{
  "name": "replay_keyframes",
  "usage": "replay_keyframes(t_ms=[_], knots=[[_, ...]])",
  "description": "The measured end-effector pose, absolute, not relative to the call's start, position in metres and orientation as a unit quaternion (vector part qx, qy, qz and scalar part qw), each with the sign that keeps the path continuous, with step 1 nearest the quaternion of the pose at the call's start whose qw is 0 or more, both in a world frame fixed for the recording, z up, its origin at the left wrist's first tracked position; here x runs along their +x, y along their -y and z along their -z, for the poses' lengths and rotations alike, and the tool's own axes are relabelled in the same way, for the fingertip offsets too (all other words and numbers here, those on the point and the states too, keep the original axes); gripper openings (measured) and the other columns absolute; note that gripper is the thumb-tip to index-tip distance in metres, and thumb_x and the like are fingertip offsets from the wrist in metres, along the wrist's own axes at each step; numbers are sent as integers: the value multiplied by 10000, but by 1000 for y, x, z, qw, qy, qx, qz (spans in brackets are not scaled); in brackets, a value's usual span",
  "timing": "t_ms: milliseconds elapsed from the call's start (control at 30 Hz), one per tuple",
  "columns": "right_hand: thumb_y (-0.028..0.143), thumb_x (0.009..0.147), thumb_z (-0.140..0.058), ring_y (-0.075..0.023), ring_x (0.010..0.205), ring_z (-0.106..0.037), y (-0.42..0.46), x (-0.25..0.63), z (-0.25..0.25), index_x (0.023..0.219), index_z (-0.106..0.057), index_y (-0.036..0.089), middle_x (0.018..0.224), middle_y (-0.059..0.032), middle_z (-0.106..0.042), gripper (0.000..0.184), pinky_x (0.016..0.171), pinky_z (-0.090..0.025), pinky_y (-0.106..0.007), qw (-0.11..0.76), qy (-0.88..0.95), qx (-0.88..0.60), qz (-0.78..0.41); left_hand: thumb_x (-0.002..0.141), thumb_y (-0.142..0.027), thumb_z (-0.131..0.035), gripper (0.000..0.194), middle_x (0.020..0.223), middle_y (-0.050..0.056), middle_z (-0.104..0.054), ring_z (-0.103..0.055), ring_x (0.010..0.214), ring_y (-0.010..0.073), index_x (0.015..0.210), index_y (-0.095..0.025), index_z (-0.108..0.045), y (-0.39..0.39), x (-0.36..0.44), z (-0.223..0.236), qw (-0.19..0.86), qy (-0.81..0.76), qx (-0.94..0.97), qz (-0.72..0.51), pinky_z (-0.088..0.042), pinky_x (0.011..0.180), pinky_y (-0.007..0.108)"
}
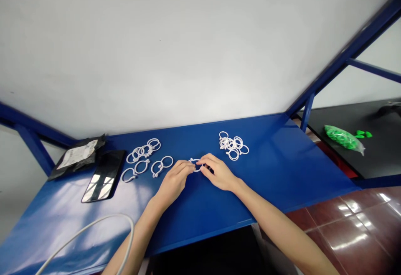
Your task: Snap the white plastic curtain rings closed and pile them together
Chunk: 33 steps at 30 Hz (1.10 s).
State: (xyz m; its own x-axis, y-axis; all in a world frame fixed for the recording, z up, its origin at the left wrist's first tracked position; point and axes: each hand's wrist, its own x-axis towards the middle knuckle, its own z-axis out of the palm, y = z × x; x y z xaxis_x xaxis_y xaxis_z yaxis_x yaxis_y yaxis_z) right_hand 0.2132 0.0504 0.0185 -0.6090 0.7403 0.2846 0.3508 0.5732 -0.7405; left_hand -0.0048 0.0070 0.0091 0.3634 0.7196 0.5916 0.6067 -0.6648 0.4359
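A thin white ring (196, 170) with a small knob on its rim is held between my two hands, low over the blue table (200, 208). My left hand (175, 181) pinches its left side with closed fingers. On the opposite side, my right hand (219, 174) grips the ring between thumb and fingers. Parts of the ring are hidden by my fingertips. Left of my hands lie several similar white rings (142, 166), some overlapping. Another cluster of white rings (232, 143) is heaped together beyond my right hand.
A black phone (105, 176) lies at the left beside a black plastic package (78, 154) with a white label. A white cable (90, 225) loops over my left forearm. Blue frame bars (308, 110) flank the table. A bag of green pieces (343, 138) rests on a dark table at right.
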Motion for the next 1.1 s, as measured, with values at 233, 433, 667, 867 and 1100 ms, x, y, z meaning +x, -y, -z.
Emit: replay_keyframes(t_ms=[233,433,667,867,1100], knots=[[238,1003,-587,-134,736,-620,-55,209,-10,871,-643,207,879,-4,-643,147,686,-500,-263,314,801,-354,-367,992,-45,-449,269,1139,57,-726,-608,1264,197,1042,-211,-656,-1,1,-8,106,-398,828,-381,-566,992,354],[194,972,-616,-122,705,-614,-53,206,-8,893,-642,201,934,-11,-626,83,694,-505,-263,286,815,-365,-347,1009,-125,-475,202,1028,58,-712,-648,1028,202,1041,-216,-652,-4,4,-5,90,-460,813,-347,-575,882,372],[225,1003,-595,-131,759,-621,-50,207,-12,947,-649,196,976,-23,-640,83,730,-504,-267,258,843,-354,-311,987,-239,-572,199,1084,86,-703,-611,1026,261,1165,-192,-647,-7,-5,-2,19,-563,768,-304,-513,927,450],[260,990,-634,-200,867,-623,-48,205,-15,922,-650,195,930,-47,-669,96,897,-484,-382,222,887,-346,-208,987,-248,-554,165,948,69,-714,-604,886,235,976,-207,-713,-7,1,7,24,-557,786,-268,-487,801,401],[275,992,-630,-210,868,-655,-48,205,-14,969,-672,204,984,-60,-719,86,853,-505,-387,267,848,-401,-220,980,-277,-588,121,855,20,-723,-623,794,184,933,-220,-684,-6,5,-3,95,-536,746,-383,-507,743,334]])
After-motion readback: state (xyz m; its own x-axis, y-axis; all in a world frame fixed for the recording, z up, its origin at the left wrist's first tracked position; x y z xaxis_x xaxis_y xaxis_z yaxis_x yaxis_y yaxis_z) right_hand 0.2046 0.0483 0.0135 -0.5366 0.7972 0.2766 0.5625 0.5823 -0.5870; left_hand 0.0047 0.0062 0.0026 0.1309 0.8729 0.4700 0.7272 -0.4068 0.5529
